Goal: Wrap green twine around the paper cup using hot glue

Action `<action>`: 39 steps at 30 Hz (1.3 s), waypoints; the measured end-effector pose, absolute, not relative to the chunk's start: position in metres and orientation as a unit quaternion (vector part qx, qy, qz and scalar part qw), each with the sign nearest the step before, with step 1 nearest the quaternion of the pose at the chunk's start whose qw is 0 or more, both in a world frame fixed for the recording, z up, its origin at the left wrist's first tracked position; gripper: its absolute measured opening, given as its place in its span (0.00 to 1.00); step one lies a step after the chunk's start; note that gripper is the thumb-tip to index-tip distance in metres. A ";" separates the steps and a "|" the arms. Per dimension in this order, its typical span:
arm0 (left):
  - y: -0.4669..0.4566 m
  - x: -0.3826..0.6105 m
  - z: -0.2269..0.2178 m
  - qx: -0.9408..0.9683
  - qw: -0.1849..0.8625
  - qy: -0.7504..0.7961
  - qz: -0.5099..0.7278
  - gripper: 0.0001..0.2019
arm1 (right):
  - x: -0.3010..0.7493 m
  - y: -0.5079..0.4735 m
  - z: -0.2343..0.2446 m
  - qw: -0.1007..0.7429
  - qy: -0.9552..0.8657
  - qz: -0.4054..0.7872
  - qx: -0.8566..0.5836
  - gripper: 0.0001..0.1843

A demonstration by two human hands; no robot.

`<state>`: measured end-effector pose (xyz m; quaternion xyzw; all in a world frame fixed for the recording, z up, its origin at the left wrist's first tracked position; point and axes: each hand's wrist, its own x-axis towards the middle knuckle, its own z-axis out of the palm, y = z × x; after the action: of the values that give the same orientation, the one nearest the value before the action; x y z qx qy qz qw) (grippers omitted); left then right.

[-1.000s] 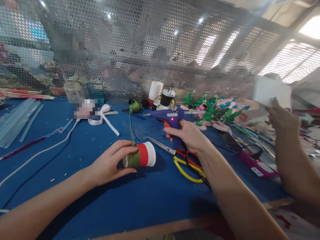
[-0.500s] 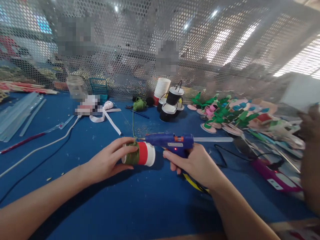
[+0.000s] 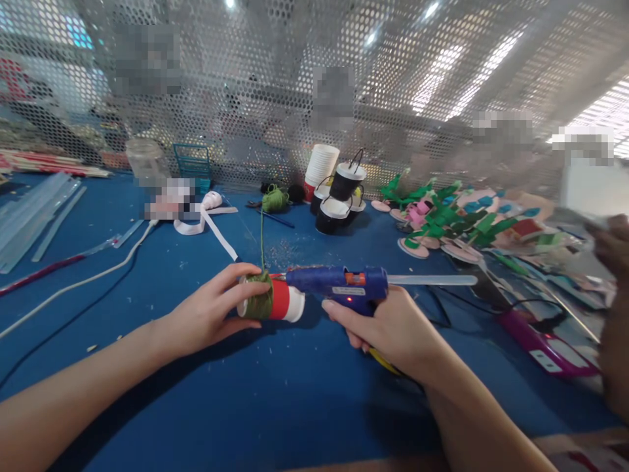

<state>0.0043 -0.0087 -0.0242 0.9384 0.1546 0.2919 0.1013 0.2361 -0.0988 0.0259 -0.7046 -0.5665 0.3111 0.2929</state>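
Note:
My left hand (image 3: 223, 298) is wrapped round a paper cup (image 3: 282, 300) lying on its side, red and white at its right part. Green yarn (image 3: 259, 301) is wound over the cup's left part, under my fingers. From it a strand runs back to a green yarn ball (image 3: 275, 198). My right hand (image 3: 383, 328) grips a blue glue gun (image 3: 339, 282) with a lit red light. Its nozzle points left and sits at the cup's upper side, beside the yarn; whether it touches cannot be made out. A clear glue stick (image 3: 432, 280) juts from its rear.
Black cups with handles (image 3: 331, 216) and stacked white cups (image 3: 322, 164) stand behind. Green paper plants (image 3: 442, 219) lie to the right, near a purple power strip (image 3: 545, 347). Another person's hand (image 3: 612, 249) is at the right edge. White ribbon (image 3: 216, 226) and glue sticks (image 3: 44, 210) lie left.
The glue gun's nozzle has shifted from the cup's far edge to over the red band beside the yarn. My left hand still holds the cup. The view has tilted slightly.

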 end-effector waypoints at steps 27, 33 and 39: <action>-0.011 0.008 -0.024 0.929 0.130 0.167 0.303 0.20 | 0.236 -0.105 0.027 0.248 -0.563 0.260 -0.744 0.17; -0.011 0.008 -0.024 0.930 0.125 0.167 0.302 0.20 | 0.235 -0.106 0.028 0.252 -0.565 0.259 -0.741 0.14; -0.010 0.008 -0.024 0.927 0.116 0.178 0.310 0.21 | 0.233 -0.108 0.029 0.274 -0.559 0.252 -0.741 0.13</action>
<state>0.0079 -0.0104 -0.0236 0.9267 0.1780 0.3099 0.1164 0.2334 -0.1084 0.0286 -0.7412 -0.5585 0.2521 0.2742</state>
